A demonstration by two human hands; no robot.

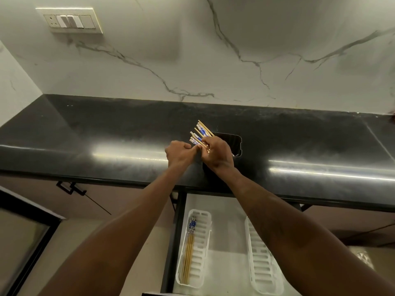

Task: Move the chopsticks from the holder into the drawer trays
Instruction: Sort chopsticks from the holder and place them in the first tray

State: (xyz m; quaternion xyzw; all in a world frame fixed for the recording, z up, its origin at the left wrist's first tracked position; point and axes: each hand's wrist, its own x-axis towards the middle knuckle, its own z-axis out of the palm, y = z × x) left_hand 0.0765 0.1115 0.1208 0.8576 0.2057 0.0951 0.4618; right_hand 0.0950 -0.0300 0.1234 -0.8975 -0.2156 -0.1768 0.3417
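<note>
A black rectangular holder [232, 144] stands on the dark countertop. A bundle of wooden chopsticks [199, 133] with blue-and-white ends fans out up and to the left of it. My right hand [215, 153] is closed around the bundle just over the holder. My left hand [180, 153] pinches the near ends of the chopsticks from the left. Below, in the open drawer, a white slotted tray [199, 259] holds several chopsticks [189, 244] along its left side. A second white tray [261, 265] lies to its right, partly behind my right forearm.
The black countertop [85, 135] runs the full width, against a marbled white wall with a switch plate [69, 20] at upper left. The open drawer [226, 214] sits under the counter edge. A closed cabinet with a black handle [70, 188] is at left.
</note>
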